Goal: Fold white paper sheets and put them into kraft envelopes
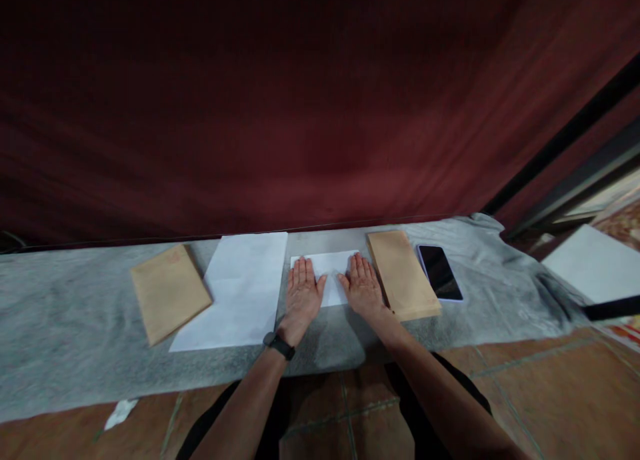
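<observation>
A small white sheet of paper (331,283), apparently folded, lies flat on the grey cloth. My left hand (303,290) presses flat on its left side, fingers stretched away from me, with a dark watch (279,345) on the wrist. On the right side of the sheet my right hand (363,285) rests palm down, its fingers also stretched out. Both thumbs point inward, and they are apart. Part of the paper is hidden under the hands. Just right of my right hand lies a stack of brown envelopes (404,273). Larger white sheets (245,290) lie left of my left hand.
Another brown envelope stack (170,290) sits at the left, over an edge of the large sheets. A phone (440,272) lies beyond the right stack. The grey cloth (75,320) ends above a tiled floor (560,380). A dark red curtain (300,113) hangs behind.
</observation>
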Tool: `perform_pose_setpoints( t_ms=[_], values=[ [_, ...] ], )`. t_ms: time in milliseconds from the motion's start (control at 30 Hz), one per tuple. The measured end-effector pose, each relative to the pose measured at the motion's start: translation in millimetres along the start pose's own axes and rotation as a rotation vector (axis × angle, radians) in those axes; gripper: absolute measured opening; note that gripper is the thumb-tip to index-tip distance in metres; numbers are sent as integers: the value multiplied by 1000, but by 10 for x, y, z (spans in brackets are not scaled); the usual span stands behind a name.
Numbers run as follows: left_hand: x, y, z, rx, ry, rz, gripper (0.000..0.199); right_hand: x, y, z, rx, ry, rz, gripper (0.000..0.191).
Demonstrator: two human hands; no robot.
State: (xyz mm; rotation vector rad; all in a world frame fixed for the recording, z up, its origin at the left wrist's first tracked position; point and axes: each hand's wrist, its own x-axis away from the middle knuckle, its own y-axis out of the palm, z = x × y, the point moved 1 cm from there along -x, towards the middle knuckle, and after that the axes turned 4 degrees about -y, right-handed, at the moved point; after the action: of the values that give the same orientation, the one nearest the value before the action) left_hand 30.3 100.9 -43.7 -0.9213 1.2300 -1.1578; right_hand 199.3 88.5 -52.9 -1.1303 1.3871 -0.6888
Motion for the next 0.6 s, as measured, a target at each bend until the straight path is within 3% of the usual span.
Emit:
perform_pose_setpoints(
  t_ms=[200, 400, 467, 600],
  values=[
    [38, -70, 35, 18, -7, 6, 69, 27, -98, 62, -15, 91, -4, 60],
    [207, -173, 226, 84, 140, -93, 68, -61, -197, 202, -102, 256, -107, 58],
    [283, -179, 290, 97, 167, -136, 71, -116, -205, 246, -202, 320, -123, 53],
    [378, -207, 381, 104, 188, -163, 79, -224, -213, 306, -672, 432, -150, 35]
  ],
)
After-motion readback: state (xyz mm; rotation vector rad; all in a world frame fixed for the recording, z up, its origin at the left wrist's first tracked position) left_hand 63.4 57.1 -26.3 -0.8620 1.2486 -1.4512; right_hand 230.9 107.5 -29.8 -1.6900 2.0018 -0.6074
